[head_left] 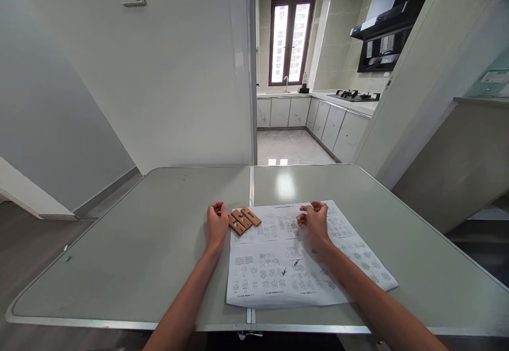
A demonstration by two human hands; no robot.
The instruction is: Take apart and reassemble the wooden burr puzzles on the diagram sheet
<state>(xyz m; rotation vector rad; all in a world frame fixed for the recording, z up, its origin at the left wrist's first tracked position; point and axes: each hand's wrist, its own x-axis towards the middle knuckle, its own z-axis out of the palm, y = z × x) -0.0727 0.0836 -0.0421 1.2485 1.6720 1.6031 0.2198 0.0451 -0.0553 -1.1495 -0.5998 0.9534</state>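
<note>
I sit or stand at a pale grey-green folding table, facing its far edge, both forearms reaching in over the near edge. A printed sheet covered in small diagrams lies across the table's central seam, mostly to the right of it and close to the near edge. At the sheet's far left corner, three brown wooden pieces with cut-out holes lie side by side, slanted. My left hand is just beside them, fingers curled; I cannot tell whether they grasp anything. My right hand is over the sheet near its far edge, fingers bent; its grip is too small to read. Small pale bits lie left of those fingers. Two little dark pieces lie towards the sheet's near edge.
</note>
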